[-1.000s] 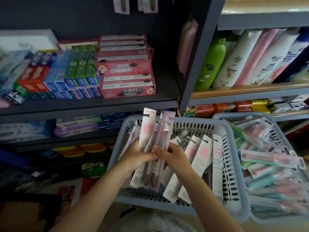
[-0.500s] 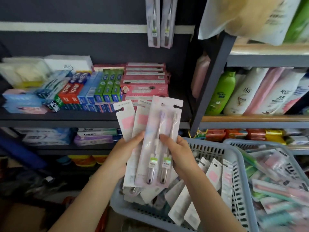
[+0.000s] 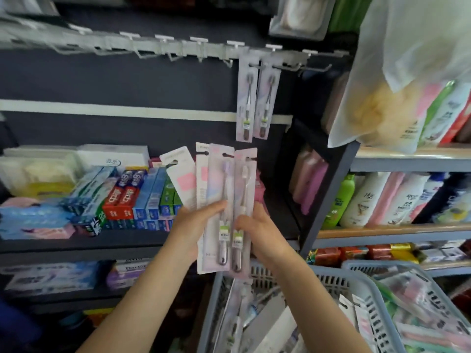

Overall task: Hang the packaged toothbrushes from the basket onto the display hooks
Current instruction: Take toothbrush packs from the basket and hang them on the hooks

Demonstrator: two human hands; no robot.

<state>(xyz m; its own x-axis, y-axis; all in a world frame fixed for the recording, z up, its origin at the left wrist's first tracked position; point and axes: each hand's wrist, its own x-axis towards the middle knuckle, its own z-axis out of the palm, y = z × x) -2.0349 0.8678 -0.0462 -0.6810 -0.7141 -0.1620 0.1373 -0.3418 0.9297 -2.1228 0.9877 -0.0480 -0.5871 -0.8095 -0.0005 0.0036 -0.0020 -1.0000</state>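
packs in hand: fan of packaged toothbrushes (image 3: 221,207), held upright in front of the shelf unit, hang-holes at the top
left hand (image 3: 197,225): curled round the fan's lower left side, thumb across the front card; carries most of the stack
right hand (image 3: 257,230): fingers pinch the lower right side of the front right pack (image 3: 243,200), apparently peeling it off the fan
key relation: display hooks (image 3: 288,67) sit straight above and slightly right of the held packs, well apart; pack long axis vertical, hole end nearest the hooks
nearer hand: right, judging by the hook side
next move (judgement): lift the front pack, line its hole up with a hook tip, slide it on
hung already: two packs (image 3: 254,105) on the rail, side by side, flat against the dark back panel
materials: thin card backs, clear plastic blisters, glossy; flexes easily, hole is small
hooks: slim metal wire prongs on a grey rail
basket (image 3: 356,289): grey slotted plastic, low right, more packs inside
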